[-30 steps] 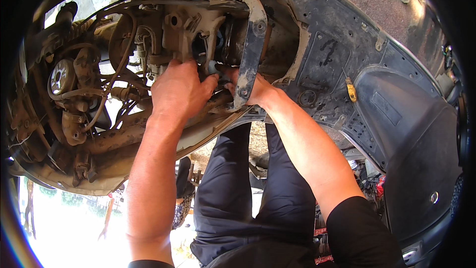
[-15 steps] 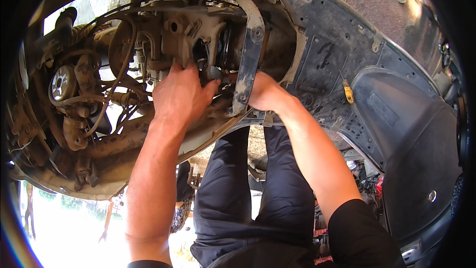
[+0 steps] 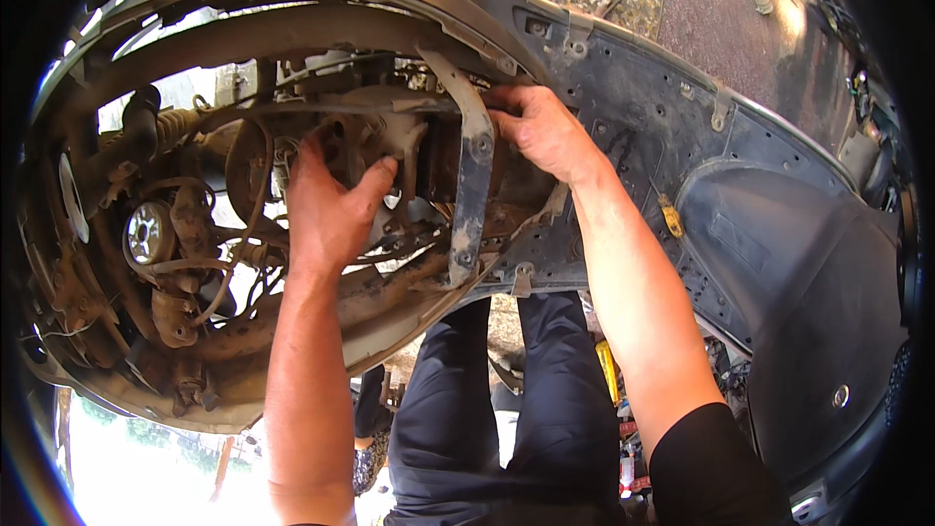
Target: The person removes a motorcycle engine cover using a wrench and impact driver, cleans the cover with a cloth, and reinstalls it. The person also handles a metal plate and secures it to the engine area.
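Note:
My left hand point(image 3: 336, 205) reaches into the dusty open bay of a vehicle body, beside a brownish metal part point(image 3: 394, 131). Its thumb is spread wide from the fingers, whose tips are partly hidden among the parts. On the far right side of an upright dark metal strap point(image 3: 474, 200), my right hand point(image 3: 541, 131) has its fingers bent in close to the strap's upper end. Thumb and fingers come together there; whatever they pinch, if anything, is too small or hidden to make out. A dark boxy part point(image 3: 443, 161) sits between the two hands.
Hoses and cables point(image 3: 234, 234) and a round silver-faced part point(image 3: 148, 232) fill the bay's left. A yellow-handled tool point(image 3: 671, 216) lies on the black plastic panel point(image 3: 633, 185) at right, before a large moulded black cover point(image 3: 818, 302). My legs point(image 3: 487, 409) stand close below.
My right hand has moved away from me, from behind the strap's lower part to its upper end. The left thumb has swung wider from the fingers. The vehicle sits lower in the view.

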Motion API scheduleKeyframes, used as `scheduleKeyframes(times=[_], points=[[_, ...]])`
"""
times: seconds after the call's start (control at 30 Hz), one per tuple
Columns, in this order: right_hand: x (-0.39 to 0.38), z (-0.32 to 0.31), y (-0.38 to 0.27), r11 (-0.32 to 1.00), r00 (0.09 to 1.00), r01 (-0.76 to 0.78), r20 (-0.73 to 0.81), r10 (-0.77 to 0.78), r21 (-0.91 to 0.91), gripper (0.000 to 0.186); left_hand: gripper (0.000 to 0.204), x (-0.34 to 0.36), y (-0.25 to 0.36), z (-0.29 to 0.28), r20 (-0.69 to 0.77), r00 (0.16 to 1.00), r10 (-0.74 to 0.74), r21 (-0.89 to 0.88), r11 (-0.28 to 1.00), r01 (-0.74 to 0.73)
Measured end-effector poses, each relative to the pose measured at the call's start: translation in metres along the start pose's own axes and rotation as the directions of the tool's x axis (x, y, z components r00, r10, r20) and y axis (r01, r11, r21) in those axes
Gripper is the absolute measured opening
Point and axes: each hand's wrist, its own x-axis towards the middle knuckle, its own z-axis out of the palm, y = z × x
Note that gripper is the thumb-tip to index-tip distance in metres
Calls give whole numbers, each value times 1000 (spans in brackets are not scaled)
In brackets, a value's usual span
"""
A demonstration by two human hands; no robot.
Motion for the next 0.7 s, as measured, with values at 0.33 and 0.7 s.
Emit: scheduleKeyframes(times=[0.33,0.7], points=[[6,8,-4,999,1000,-17,-22,18,31,24,70,4,-9,-3,95,994,-47,-46,998,52],[9,12,-1,982,1000,-24,-7,26,187,21,65,9,-23,-10,151,978,-147,-295,937,186]])
